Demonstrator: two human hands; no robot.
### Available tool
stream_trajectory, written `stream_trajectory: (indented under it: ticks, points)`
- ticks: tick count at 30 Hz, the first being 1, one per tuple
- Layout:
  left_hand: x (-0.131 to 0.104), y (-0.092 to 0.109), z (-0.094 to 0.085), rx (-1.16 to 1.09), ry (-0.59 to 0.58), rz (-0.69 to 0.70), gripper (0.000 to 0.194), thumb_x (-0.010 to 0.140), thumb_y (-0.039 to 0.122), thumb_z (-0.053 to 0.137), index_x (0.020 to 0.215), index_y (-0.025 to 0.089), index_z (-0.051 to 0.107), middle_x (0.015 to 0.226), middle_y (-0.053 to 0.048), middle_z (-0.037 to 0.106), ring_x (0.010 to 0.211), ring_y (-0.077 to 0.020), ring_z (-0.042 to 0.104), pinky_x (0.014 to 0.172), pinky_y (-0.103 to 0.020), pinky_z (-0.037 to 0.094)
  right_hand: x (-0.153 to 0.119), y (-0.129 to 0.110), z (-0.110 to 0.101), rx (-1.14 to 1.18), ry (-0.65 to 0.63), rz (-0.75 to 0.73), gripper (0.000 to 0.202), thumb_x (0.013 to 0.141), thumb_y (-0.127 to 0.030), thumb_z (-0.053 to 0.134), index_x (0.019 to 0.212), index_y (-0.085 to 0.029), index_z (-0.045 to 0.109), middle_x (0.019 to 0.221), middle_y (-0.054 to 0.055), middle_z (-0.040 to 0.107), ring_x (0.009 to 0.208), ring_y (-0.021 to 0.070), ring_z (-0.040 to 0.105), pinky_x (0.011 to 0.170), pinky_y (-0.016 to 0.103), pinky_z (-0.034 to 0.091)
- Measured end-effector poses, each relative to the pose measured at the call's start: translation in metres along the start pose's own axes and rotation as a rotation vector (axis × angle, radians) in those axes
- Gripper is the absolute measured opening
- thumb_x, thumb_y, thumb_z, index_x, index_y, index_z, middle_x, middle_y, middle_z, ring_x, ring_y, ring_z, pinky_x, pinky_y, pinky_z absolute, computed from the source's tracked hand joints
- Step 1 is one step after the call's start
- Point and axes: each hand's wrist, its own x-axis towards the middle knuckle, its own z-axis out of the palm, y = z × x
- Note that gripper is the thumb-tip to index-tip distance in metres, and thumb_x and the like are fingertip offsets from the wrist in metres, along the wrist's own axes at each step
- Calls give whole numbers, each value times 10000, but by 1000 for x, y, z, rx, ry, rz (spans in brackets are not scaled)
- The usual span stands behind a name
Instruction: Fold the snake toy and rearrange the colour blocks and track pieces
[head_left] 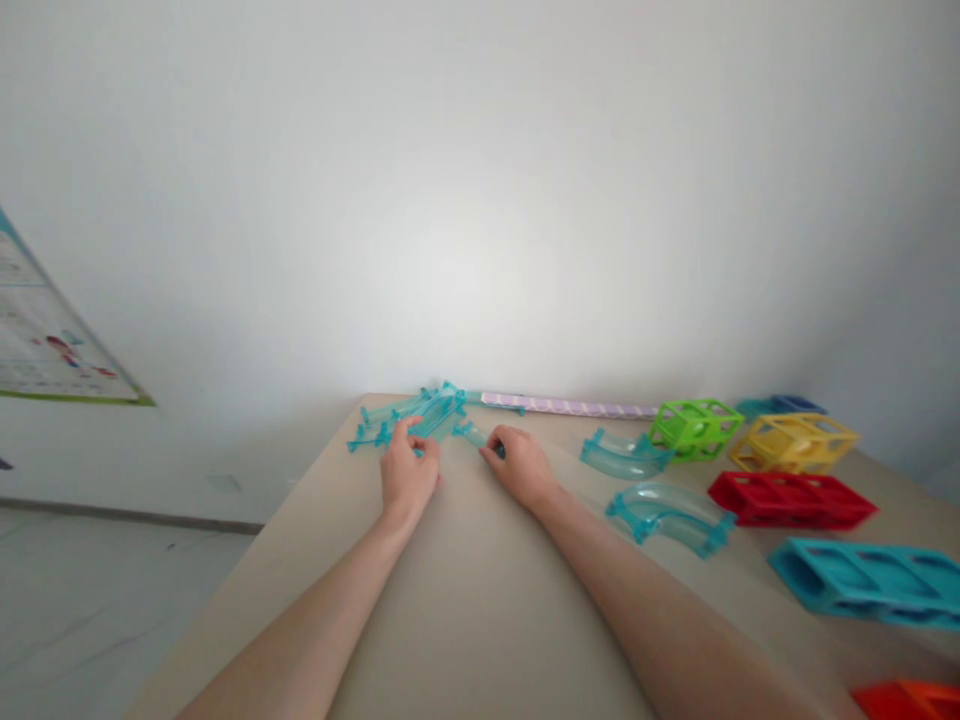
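Note:
My right hand (517,462) is closed on the near end of a short clear-blue track piece (471,433), which lies low over the table. To its left, my left hand (409,468) has its thumb and forefinger curved apart, at the near edge of a pile of straight clear-blue track pieces (439,408). Some blue shows between those fingers, but it looks like part of the pile behind. The other fingers of my left hand are partly hidden.
Along the wall lies a purple-and-white patterned strip (570,406). On the right are two curved blue track pieces (626,460), a green cube frame (696,430), a yellow frame block (795,443), a red block (791,500), a turquoise block (870,580) and an orange block (911,700).

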Motion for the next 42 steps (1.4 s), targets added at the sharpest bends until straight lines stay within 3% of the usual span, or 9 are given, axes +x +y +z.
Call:
stream_trajectory:
  ticks: [3,6,13,20,23,26,31,37,42]
  points:
    - [6,-3,-8,298,96,85,339,789,251,565,1120,185,599,699,-39,648,676,-232,647,694,-343,484,-3,0,-1,27,54,65,71,872,-212,529,902,-190,589,848,41,675,797,167,618,721,258,426]
    - [10,-7,-12,465,64,111,265,778,260,581,1021,190,660,772,-75,664,740,-270,642,713,-365,470,-6,-1,-1,44,87,98,103,874,-219,521,953,-192,580,882,48,684,817,173,630,737,263,433]
    - [11,-11,-14,564,72,173,151,808,248,564,881,210,691,881,-82,626,792,-243,620,733,-341,468,-6,3,1,23,88,133,169,868,-189,495,1014,-197,580,918,55,685,843,180,635,768,276,450]
    - [16,-16,-14,627,143,381,105,818,220,579,832,168,670,1123,-172,556,1150,-318,493,993,-456,365,-6,6,4,-65,65,83,461,823,-188,515,1279,-124,518,1234,167,572,1158,267,514,996,373,379]
    - [18,-18,-14,615,109,398,94,843,196,536,857,168,624,1071,-151,599,1130,-301,509,980,-445,375,-7,3,4,-72,62,33,582,803,-196,547,1370,-120,438,1390,187,437,1270,284,418,1053,399,332]
    - [20,-18,-14,614,128,357,133,871,226,500,915,160,607,989,-131,615,1050,-295,532,949,-437,392,-8,-1,1,-71,99,3,510,817,-192,526,1323,-140,494,1438,179,373,1324,303,338,1085,449,283]
    - [21,-17,-14,611,195,276,299,893,296,474,1106,133,606,1015,-173,588,1034,-310,527,931,-434,401,-9,-8,-3,-10,103,-90,367,876,-154,426,1202,-163,593,1251,120,565,1191,228,485,1053,367,345]
    - [21,-17,-14,621,148,242,307,874,359,504,1055,146,631,954,-155,592,1016,-309,548,929,-426,412,-10,-9,1,91,19,-144,358,854,-121,445,1165,-162,617,1067,88,665,953,177,625,887,287,471]
    - [20,-18,-14,541,148,196,222,887,324,476,976,158,594,951,-135,567,960,-284,571,874,-413,444,-5,4,-2,173,9,-86,361,797,-87,480,1120,-122,639,1113,118,668,1036,213,609,964,330,436]
